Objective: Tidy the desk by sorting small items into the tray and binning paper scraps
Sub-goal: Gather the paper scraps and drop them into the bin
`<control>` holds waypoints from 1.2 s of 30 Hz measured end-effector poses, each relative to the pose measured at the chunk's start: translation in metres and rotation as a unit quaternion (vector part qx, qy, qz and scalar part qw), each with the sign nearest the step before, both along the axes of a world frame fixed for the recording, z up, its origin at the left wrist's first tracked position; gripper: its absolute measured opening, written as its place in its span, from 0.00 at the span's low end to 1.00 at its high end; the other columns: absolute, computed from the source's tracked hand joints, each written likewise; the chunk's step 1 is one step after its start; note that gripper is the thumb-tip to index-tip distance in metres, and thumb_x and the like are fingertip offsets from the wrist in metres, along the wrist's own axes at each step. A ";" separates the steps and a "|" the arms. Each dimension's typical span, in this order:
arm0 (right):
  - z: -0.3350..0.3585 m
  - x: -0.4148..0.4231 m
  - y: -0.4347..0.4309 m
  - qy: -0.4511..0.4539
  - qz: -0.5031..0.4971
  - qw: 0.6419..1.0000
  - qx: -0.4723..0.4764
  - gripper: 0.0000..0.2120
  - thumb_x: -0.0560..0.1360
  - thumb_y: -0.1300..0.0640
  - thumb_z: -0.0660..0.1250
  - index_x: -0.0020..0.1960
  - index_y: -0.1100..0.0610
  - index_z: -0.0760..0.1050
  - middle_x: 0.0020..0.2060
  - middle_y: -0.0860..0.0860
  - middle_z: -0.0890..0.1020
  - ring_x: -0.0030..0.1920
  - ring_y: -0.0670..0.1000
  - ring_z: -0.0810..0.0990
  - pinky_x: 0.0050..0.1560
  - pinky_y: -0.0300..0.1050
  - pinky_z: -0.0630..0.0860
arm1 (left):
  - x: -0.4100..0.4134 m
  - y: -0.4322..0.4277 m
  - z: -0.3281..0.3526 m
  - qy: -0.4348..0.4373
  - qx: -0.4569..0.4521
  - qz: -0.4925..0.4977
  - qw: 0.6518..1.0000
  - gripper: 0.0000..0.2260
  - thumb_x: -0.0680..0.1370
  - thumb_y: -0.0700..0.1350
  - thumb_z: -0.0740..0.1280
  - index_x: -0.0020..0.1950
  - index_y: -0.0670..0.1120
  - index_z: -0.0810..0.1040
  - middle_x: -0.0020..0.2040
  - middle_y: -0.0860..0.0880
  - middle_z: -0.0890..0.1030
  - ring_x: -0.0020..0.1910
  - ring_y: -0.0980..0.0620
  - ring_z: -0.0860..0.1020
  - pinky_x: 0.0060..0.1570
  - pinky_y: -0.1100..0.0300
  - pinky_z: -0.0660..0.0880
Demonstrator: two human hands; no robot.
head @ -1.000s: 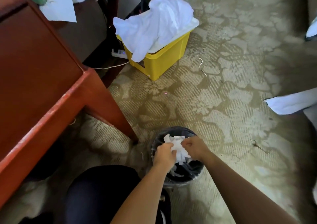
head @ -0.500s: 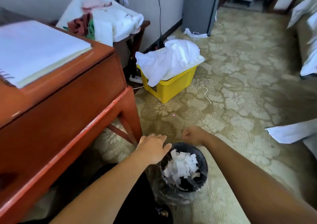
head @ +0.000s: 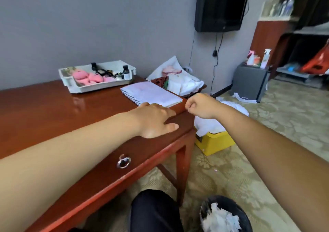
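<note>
Thin white paper scraps (head: 219, 219), light and limp, best pinched in a bunch, fill the round black bin (head: 237, 205) at lower right. The left grip (head: 154, 119) lies released on the red-brown wooden desk (head: 44, 110); the right grip (head: 201, 107) is clenched, apparently empty.

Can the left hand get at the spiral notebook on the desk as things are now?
Probably yes. The left hand rests open on the desk, just in front of the notebook, and nothing lies between them.
</note>
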State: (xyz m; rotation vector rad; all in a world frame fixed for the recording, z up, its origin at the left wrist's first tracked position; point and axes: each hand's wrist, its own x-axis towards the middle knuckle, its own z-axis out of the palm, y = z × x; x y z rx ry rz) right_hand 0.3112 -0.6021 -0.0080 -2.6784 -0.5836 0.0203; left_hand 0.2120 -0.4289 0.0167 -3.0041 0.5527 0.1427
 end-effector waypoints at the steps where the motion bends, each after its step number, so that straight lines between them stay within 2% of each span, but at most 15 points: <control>1: 0.012 -0.003 0.014 -0.012 0.014 1.000 -0.006 0.11 0.74 0.64 0.58 0.46 0.62 0.80 0.41 0.57 0.80 0.42 0.57 0.77 0.42 0.46 0.73 | -0.005 0.010 0.009 -0.004 0.013 0.013 1.000 0.25 0.80 0.60 0.51 0.75 0.52 0.60 0.75 0.49 0.64 0.74 0.47 0.60 0.72 0.51 0.56; 4: 0.041 -0.017 0.069 -0.046 0.060 0.997 -0.008 0.11 0.75 0.62 0.61 0.52 0.56 0.80 0.43 0.51 0.78 0.47 0.50 0.75 0.44 0.39 0.70 | -0.028 0.051 0.032 -0.023 0.048 0.056 0.997 0.25 0.80 0.61 0.50 0.74 0.52 0.62 0.74 0.48 0.67 0.74 0.47 0.62 0.71 0.50 0.58; 8: 0.058 -0.037 0.143 -0.054 0.128 0.990 -0.008 0.09 0.75 0.61 0.62 0.50 0.57 0.81 0.44 0.53 0.81 0.45 0.51 0.77 0.47 0.40 0.72 | -0.062 0.104 0.049 -0.033 0.070 0.120 0.990 0.26 0.80 0.61 0.49 0.75 0.51 0.59 0.74 0.47 0.65 0.74 0.47 0.61 0.73 0.49 0.56; 12: 0.062 -0.061 0.225 -0.053 0.214 0.975 -0.032 0.09 0.75 0.60 0.62 0.50 0.57 0.81 0.38 0.50 0.78 0.43 0.50 0.75 0.45 0.38 0.69 | -0.102 0.170 0.052 -0.034 0.070 0.199 0.977 0.26 0.80 0.61 0.50 0.75 0.52 0.60 0.75 0.49 0.65 0.75 0.48 0.61 0.73 0.48 0.56; 18: 0.049 -0.112 0.346 -0.022 0.318 0.947 -0.048 0.09 0.76 0.57 0.61 0.51 0.53 0.80 0.43 0.50 0.78 0.46 0.52 0.78 0.51 0.43 0.75 | -0.178 0.268 0.039 -0.016 0.053 0.343 0.938 0.28 0.80 0.62 0.48 0.76 0.51 0.57 0.77 0.51 0.59 0.77 0.50 0.56 0.73 0.50 0.52; 21: 0.037 -0.143 0.399 -0.016 0.373 0.926 -0.059 0.10 0.78 0.56 0.61 0.55 0.52 0.79 0.47 0.49 0.78 0.48 0.50 0.78 0.51 0.42 0.75 | -0.222 0.310 0.029 0.003 0.038 0.422 0.906 0.28 0.80 0.63 0.48 0.77 0.52 0.56 0.78 0.50 0.57 0.77 0.49 0.54 0.74 0.49 0.50; 25: 0.020 -0.177 0.452 -0.003 0.427 0.902 -0.063 0.11 0.78 0.56 0.62 0.59 0.52 0.77 0.59 0.51 0.78 0.56 0.51 0.78 0.56 0.43 0.75 | -0.272 0.355 0.010 0.025 0.019 0.507 0.861 0.30 0.79 0.63 0.50 0.78 0.52 0.52 0.79 0.50 0.52 0.78 0.47 0.50 0.75 0.48 0.48; 29: 0.004 -0.225 0.522 -0.009 0.472 0.879 -0.064 0.15 0.78 0.56 0.62 0.64 0.51 0.73 0.63 0.52 0.75 0.59 0.53 0.77 0.60 0.45 0.76 | -0.332 0.414 -0.015 0.006 0.002 0.612 0.791 0.31 0.79 0.63 0.51 0.78 0.51 0.50 0.79 0.48 0.51 0.78 0.46 0.51 0.75 0.48 0.51; 33: -0.012 -0.259 0.567 -0.045 0.467 0.883 -0.030 0.24 0.78 0.54 0.63 0.73 0.52 0.63 0.70 0.53 0.70 0.68 0.55 0.72 0.67 0.49 0.72 | -0.370 0.458 -0.040 -0.096 -0.079 0.683 0.720 0.28 0.80 0.58 0.55 0.76 0.48 0.57 0.77 0.47 0.58 0.76 0.46 0.58 0.74 0.50 0.58; 36: -0.026 -0.274 0.593 -0.066 0.435 0.897 0.040 0.23 0.79 0.54 0.62 0.73 0.53 0.63 0.69 0.53 0.70 0.68 0.54 0.72 0.66 0.47 0.71 | -0.381 0.484 -0.051 -0.197 -0.075 0.704 0.678 0.23 0.80 0.55 0.58 0.74 0.47 0.63 0.73 0.47 0.66 0.72 0.47 0.65 0.71 0.51 0.65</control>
